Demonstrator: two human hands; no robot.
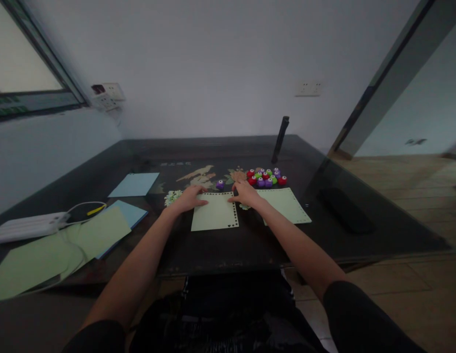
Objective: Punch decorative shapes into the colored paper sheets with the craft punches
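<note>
A pale green sheet of paper (214, 215) lies flat before me, with small cut-out shapes along its top and right edges. At its upper left corner rests my left hand (189, 199), thumb on the sheet and fingers apart. My right hand (247, 193) touches the upper right corner, also with thumb and fingers apart. Between the hands, just beyond the top edge, stands a small purple craft punch (220, 185) with a white top. A second pale green sheet (284, 206) with a punched edge lies to the right, partly behind my right forearm.
Several red, green and purple punches (265, 178) cluster behind the right-hand sheet. A black upright object (280, 139) stands farther back. Blue paper (135, 185), green sheets (62, 245) and a white power strip (31, 226) with cable lie left. A dark flat object (345, 210) lies right.
</note>
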